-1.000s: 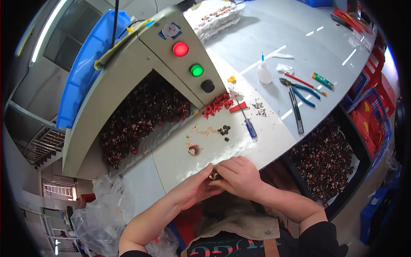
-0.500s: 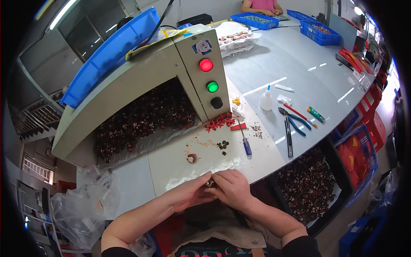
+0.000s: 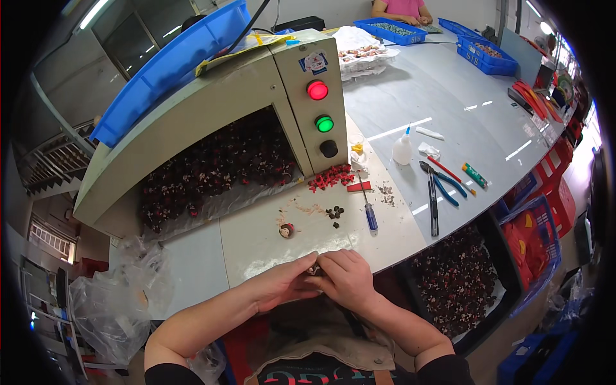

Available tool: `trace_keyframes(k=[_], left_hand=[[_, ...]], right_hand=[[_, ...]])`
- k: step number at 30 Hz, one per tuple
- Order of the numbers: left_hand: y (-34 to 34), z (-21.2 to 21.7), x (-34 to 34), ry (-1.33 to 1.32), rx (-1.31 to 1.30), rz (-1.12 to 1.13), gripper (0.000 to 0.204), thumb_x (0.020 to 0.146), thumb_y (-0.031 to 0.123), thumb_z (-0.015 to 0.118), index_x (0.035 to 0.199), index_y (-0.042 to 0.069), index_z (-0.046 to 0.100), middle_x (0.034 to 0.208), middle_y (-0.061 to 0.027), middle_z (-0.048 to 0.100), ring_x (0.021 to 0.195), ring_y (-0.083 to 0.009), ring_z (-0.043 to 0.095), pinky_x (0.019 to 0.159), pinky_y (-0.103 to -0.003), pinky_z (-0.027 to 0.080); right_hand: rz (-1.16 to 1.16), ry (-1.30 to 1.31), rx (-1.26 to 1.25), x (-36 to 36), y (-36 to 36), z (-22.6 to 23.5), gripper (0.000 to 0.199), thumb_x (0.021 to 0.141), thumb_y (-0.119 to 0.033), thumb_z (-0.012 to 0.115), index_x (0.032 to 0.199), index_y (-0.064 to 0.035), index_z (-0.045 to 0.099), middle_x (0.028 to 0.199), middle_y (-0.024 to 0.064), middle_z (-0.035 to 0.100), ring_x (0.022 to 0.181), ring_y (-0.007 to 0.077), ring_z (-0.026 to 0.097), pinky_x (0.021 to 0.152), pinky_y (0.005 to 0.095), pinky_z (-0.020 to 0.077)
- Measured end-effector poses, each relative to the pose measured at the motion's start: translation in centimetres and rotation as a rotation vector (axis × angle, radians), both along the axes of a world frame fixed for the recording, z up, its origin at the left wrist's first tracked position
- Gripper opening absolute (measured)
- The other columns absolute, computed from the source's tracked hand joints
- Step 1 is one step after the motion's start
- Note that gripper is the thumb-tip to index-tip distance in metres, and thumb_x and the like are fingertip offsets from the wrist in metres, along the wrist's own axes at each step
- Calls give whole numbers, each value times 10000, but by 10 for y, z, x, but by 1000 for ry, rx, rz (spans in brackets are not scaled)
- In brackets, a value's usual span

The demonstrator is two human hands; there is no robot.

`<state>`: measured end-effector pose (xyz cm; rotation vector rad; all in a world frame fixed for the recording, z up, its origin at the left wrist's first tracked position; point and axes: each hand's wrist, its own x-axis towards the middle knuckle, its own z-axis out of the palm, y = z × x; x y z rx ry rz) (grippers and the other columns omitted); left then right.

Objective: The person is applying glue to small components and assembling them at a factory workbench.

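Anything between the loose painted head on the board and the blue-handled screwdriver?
Yes: small dark pieces, loosely clustered on the white board between the painted head and the screwdriver. Shows in the head view.

A small dark, pale-marked piece (image 3: 314,270) is held, half-covered.

Far blue crates (image 3: 481,63); crumpled clear plastic (image 3: 106,314), perhaps bags.
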<state>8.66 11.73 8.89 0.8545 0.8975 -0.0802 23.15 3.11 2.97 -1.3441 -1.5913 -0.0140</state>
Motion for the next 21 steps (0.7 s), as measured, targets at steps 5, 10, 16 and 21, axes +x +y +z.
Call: trace_keyframes(k=[5, 10, 16, 21], left_hand=[[0, 3, 0, -31, 13, -26, 494, 923, 505, 457, 1242, 128, 462, 1187, -26, 509, 1098, -151, 506, 965, -368, 414], [-2, 2, 1, 2, 18, -10, 511, 915, 523, 458, 1240, 128, 466, 1188, -26, 508, 1095, -148, 506, 973, -372, 403], [-4, 4, 2, -6, 33, -8, 520, 914, 532, 453, 1246, 131, 459, 1195, -25, 502, 1103, -146, 499, 975, -378, 397], [-4, 5, 3, 15, 38, -3, 518, 914, 530, 453, 1250, 135, 454, 1202, -25, 498, 1103, -147, 498, 972, -377, 399]], right_hand=[[1, 25, 12, 0, 0, -2, 344, 623, -220, 767, 863, -34, 608, 819, 66, 599, 687, 234, 570, 612, 334, 442], [3, 5, 16, 0, 1, -1, 304, 664, -216, 726, 889, -54, 602, 808, 45, 578, 701, 219, 563, 605, 334, 436], [5, 2, 10, -1, 1, -1, 287, 671, -222, 727, 863, -55, 594, 798, 44, 576, 693, 220, 562, 606, 332, 430], [21, 2, -5, -1, 2, -2, 364, 628, -227, 759, 879, -20, 597, 840, 80, 604, 711, 246, 578, 624, 345, 443]])
